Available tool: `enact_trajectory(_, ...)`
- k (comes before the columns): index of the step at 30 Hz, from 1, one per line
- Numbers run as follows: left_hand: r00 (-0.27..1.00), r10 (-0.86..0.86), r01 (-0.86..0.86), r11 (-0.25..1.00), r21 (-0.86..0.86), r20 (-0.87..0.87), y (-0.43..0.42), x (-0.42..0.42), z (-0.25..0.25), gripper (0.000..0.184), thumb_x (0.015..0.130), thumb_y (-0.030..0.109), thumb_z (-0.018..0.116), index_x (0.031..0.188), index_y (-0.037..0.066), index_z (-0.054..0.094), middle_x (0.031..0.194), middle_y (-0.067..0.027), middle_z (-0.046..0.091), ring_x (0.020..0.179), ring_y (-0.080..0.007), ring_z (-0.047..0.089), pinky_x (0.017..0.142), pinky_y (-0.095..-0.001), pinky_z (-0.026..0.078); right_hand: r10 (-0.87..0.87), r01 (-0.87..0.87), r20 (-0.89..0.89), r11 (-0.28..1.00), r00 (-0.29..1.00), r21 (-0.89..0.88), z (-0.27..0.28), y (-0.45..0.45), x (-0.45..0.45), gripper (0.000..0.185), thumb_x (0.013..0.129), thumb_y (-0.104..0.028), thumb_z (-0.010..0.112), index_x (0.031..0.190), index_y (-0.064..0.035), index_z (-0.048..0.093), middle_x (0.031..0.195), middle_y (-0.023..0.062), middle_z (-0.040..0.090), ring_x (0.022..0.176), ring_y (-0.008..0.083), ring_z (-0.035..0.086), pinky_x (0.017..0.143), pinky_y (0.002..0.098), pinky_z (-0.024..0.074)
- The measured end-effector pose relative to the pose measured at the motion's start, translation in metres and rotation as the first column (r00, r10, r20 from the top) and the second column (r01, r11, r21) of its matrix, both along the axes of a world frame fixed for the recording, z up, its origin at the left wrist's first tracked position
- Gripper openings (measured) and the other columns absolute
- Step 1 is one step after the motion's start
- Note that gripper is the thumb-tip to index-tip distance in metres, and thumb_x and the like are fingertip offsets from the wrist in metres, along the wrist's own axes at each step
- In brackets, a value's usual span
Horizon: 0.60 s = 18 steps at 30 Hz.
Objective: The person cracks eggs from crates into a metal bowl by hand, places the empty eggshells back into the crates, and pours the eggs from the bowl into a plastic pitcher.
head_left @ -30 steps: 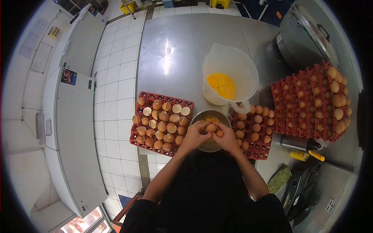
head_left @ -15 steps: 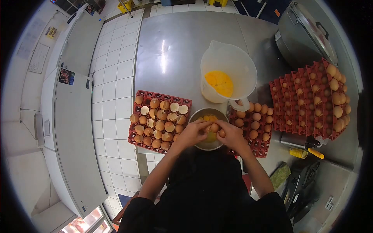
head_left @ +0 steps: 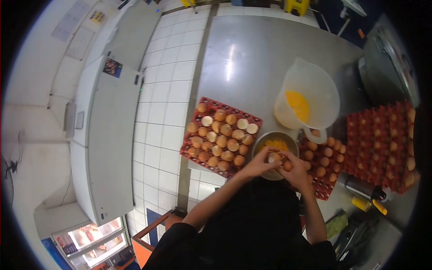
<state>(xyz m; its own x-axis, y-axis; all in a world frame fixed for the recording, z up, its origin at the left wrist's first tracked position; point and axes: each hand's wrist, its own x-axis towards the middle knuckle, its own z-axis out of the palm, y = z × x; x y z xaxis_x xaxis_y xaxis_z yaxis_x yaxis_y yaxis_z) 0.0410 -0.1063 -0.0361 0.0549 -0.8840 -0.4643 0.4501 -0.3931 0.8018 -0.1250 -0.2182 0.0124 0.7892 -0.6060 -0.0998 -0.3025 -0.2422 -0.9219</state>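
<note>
Over a steel bowl (head_left: 257, 145), my left hand (head_left: 259, 165) pinches a cracked eggshell (head_left: 272, 157) whose pale inside shows. My right hand (head_left: 296, 173) is closed, with fingers at the same shell and a brown egg (head_left: 287, 165) held against its palm. Yellow yolks (head_left: 276, 145) lie in the bowl below. Left of the bowl, a red egg tray (head_left: 189, 144) carries many broken brown and white-lined shells (head_left: 232, 144). Under and beside my right hand, another red tray (head_left: 322, 191) holds brown eggs (head_left: 328, 152).
A translucent pitcher (head_left: 325, 83) with beaten-looking yellow egg (head_left: 298, 106) stands behind the bowl. Stacked red egg trays (head_left: 375, 148) and a large lidded pot (head_left: 382, 72) are on the right of the steel table (head_left: 256, 49). A yellow-labelled can (head_left: 361, 204) lies near the front right.
The camera view has turned left, so the table and everything on it sit further right. The egg between my hands now shows an opened shell.
</note>
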Motion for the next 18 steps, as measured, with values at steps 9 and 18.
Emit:
enact_trajectory(9,0.259,0.212,-0.405,0.91,-0.093,0.942,0.063,0.107,0.039,0.056,0.083,0.021,0.088,0.13,0.005,0.061,0.119,-0.0183,0.063,0.106,-0.0335,0.067,0.086,-0.0391,0.059,-0.053,0.063,-0.084,0.99,0.995,0.126,-0.01,0.006,-0.007,0.058,0.086,-0.01,0.085,0.14,-0.0087,0.065,0.088,0.0074,0.065,0.081,0.0166,0.065,0.078,0.0311,0.0544)
enact_trajectory(18,0.126,-0.007,-0.284,0.958,0.043,0.992,0.113,0.166,0.045,0.064,0.083,0.022,0.086,0.137,0.007,0.056,0.123,-0.0202,0.065,0.105,-0.0391,0.069,0.087,-0.0483,0.059,-0.133,0.145,-0.104,0.983,0.986,0.115,-0.012,0.024,-0.009,0.056,0.087,-0.012,0.084,0.139,-0.0082,0.064,0.086,0.0069,0.064,0.079,0.0175,0.065,0.077,0.0318,0.0544)
